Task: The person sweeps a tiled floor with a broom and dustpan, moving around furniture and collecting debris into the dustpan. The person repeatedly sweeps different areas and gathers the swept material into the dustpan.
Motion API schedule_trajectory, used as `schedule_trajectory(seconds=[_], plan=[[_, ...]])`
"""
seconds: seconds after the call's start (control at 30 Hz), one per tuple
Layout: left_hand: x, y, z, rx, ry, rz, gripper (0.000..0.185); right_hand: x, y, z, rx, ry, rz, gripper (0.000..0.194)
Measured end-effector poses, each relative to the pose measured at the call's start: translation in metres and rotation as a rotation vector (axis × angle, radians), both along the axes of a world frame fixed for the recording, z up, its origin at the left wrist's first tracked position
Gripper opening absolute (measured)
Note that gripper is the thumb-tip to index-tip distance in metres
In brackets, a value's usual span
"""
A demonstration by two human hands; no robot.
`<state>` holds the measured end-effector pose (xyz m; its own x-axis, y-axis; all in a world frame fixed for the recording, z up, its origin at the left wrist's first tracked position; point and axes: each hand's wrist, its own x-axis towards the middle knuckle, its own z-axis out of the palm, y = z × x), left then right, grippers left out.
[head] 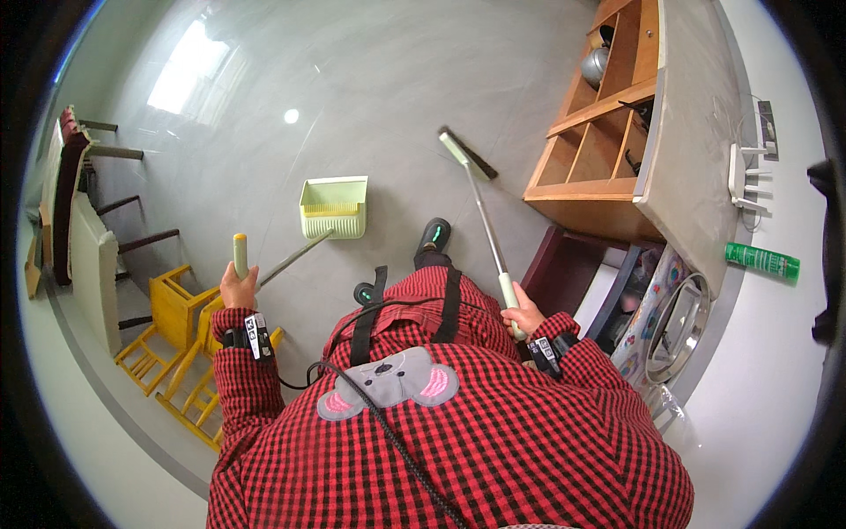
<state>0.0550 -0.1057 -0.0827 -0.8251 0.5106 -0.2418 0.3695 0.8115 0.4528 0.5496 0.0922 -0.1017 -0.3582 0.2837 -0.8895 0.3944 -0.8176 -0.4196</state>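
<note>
My left hand (pixel 238 287) is closed around the pale green handle of a long-handled dustpan (pixel 334 225). The dustpan's light green pan, with a yellow comb strip across it, lies ahead on the grey floor, left of my feet. In my right hand (pixel 524 312) is the pale green grip of a broom (pixel 489 225) with a metal pole. Its head, with dark bristles, is at the floor ahead and to the right, apart from the dustpan. Whether the pan holds any debris cannot be told.
Yellow wooden chairs (pixel 173 317) and furniture with dark legs stand at the left. On the right are a wooden cabinet (pixel 588 192) with open compartments, a dark red drawer-like box (pixel 548 264), a white router (pixel 738 175) and a green can (pixel 762 262). A black cable crosses my front.
</note>
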Motion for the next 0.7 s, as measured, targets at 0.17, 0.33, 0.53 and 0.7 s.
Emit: schedule_trajectory(seconds=[0.17,0.33,0.53,0.7], plan=[[0.006,0.006,0.009,0.038,-0.056,-0.057,0.028,-0.005,0.001,0.002,-0.090,0.024,0.141,0.078],[0.003,-0.006,0.013,0.006,-0.069,-0.038,0.028,-0.025,0.006,0.022,-0.319,0.244,0.063,0.069],[-0.007,-0.032,0.000,-0.041,-0.177,-0.009,0.027,-0.037,0.011,0.053,-0.327,0.265,0.027,0.066],[-0.003,-0.032,-0.010,-0.050,-0.196,-0.030,0.027,-0.020,0.044,0.038,0.002,0.083,-0.044,0.069]])
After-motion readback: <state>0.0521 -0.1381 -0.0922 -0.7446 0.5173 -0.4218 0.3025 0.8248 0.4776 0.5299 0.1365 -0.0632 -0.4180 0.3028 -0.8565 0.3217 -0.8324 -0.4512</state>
